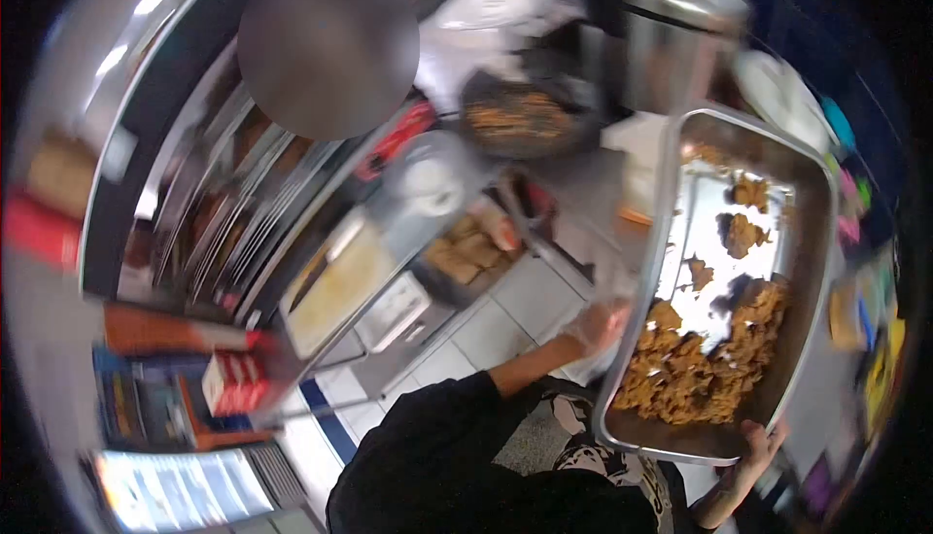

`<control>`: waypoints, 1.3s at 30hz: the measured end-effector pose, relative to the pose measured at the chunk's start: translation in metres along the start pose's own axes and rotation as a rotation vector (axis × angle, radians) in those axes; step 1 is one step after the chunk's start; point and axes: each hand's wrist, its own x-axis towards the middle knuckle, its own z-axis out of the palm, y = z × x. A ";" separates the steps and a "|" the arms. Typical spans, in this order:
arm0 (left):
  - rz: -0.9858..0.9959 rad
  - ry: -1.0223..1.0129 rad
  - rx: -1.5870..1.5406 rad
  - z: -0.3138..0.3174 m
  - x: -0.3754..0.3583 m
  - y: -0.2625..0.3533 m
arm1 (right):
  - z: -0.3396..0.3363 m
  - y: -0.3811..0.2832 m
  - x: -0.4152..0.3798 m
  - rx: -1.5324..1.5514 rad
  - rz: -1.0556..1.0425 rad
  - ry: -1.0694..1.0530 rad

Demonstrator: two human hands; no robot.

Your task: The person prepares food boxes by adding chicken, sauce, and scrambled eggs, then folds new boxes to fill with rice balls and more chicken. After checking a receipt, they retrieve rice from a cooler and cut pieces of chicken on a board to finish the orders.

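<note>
A deep rectangular steel pan (816,233) fills the right of the view, tilted. Browned cooked chunks (705,369), perhaps fried chicken, are heaped at its near end, with a few loose pieces toward the far end. My left hand (598,328), in what looks like a clear plastic glove, holds the pan's left side; its fingers are blurred and partly hidden. At the near right corner, my right hand (763,445) is closed round the rim.
A dark pan (520,116) of orange-brown food stands on the counter, near a large metal pot (685,34). To the left are a pale board (340,286) with a dark-handled knife, a white container (394,310) and shelves of trays (243,184). White floor tiles (530,296) show below.
</note>
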 end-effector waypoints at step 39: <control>-0.501 1.482 -0.816 -0.156 -0.578 -0.229 | 0.828 -0.282 -0.410 0.697 -0.748 -0.774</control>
